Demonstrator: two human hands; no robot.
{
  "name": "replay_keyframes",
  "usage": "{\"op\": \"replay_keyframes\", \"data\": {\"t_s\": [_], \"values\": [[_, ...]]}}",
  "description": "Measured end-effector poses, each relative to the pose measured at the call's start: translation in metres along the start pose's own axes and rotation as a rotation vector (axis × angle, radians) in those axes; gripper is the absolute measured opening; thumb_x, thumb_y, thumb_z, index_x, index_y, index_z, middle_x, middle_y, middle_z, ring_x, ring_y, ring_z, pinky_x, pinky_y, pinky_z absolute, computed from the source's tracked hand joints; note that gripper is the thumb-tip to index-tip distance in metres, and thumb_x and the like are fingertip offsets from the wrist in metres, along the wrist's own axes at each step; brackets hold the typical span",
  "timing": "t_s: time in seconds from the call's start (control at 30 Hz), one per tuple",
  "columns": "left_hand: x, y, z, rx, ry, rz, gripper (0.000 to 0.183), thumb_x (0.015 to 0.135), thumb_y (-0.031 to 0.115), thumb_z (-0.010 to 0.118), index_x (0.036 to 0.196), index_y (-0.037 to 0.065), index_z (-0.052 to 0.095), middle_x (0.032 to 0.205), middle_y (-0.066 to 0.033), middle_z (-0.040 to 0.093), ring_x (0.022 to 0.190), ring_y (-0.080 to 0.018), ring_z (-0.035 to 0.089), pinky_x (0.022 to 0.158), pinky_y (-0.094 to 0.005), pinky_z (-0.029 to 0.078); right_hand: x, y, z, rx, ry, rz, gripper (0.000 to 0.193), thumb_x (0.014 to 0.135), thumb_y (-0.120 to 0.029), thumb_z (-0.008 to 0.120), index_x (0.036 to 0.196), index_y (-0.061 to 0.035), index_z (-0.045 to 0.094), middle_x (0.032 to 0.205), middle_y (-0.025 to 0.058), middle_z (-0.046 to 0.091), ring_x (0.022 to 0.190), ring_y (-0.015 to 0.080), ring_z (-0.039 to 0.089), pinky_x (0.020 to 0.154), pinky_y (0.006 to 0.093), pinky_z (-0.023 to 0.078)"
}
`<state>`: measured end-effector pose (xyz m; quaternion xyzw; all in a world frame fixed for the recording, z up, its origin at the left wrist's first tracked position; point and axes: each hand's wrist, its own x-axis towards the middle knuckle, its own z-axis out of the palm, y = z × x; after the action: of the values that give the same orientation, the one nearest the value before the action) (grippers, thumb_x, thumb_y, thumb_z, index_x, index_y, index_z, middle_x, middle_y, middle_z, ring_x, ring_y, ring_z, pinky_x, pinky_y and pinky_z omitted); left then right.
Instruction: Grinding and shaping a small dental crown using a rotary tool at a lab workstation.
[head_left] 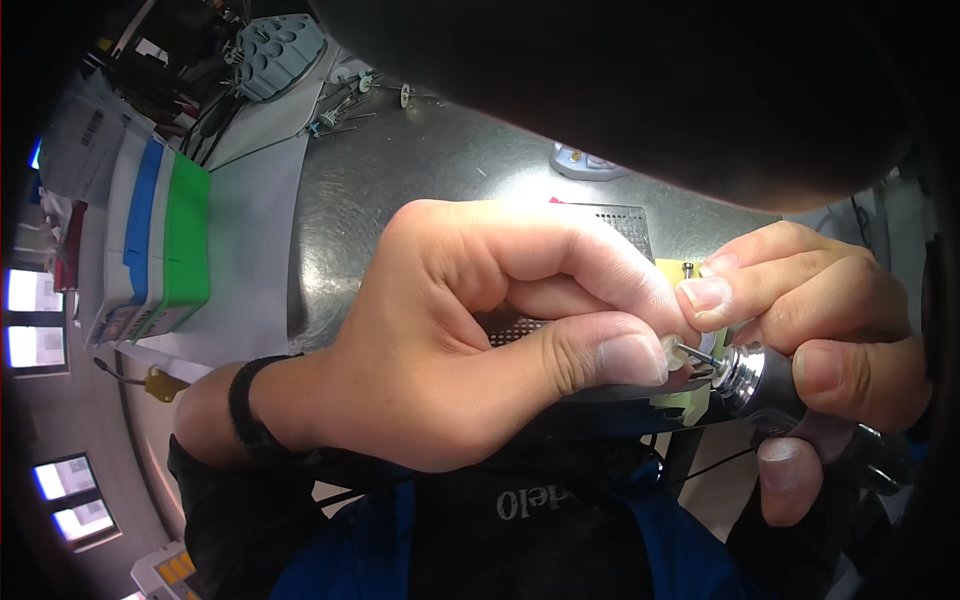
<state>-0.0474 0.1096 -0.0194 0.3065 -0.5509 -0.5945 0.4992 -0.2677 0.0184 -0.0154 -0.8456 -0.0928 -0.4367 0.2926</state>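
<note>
Over the front edge of the metal bench, my left hand (480, 320) pinches a small whitish, tooth-like piece (671, 347) between thumb and index finger. Much of that piece is covered by the fingertips. My right hand (820, 290) is wrapped round a rotary handpiece (762, 382) with a shiny silver collar and a dark body. From its nose a thin bur (697, 355) points left, and its tip meets the whitish piece or lies very close to it. The right fingertips rest against the left index finger.
Behind and below the hands are a perforated metal plate (622, 218) and a yellow support (672, 410). A green, white and blue box (187, 230) stands at left. Farther back are a grey-blue bur holder (278, 58), loose rotary bits (340, 105) and a pale blue object (580, 163). Something dark blocks the top right.
</note>
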Motion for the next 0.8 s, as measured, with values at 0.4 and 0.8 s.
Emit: {"op": "replay_keyframes", "data": {"t_s": [0.4,0.8], "values": [[-0.001,0.000,0.002,-0.014,0.025,-0.003,0.019,0.094,0.011,0.069,0.101,-0.003,0.060,0.093,-0.0169,0.073,0.088,-0.0186,0.072,0.083,-0.0311,0.057,0.003,-0.012,-0.003,0.036,-0.019,0.122,0.042,0.087,-0.026,0.065,0.118,-0.0043,0.047,0.091,0.0113,0.052,0.086,0.0270,0.064,0.074,0.0435,0.056],[0.000,0.005,0.004,0.004,0.046,-0.034,0.016,0.092,0.007,0.071,0.099,-0.004,0.061,0.093,-0.0172,0.072,0.088,-0.0188,0.072,0.082,-0.0298,0.057,-0.003,-0.002,-0.011,0.132,-0.037,0.054,0.046,0.089,-0.032,0.070,0.117,-0.0038,0.046,0.095,0.0119,0.053,0.092,0.0301,0.067,0.077,0.0433,0.055]]}}
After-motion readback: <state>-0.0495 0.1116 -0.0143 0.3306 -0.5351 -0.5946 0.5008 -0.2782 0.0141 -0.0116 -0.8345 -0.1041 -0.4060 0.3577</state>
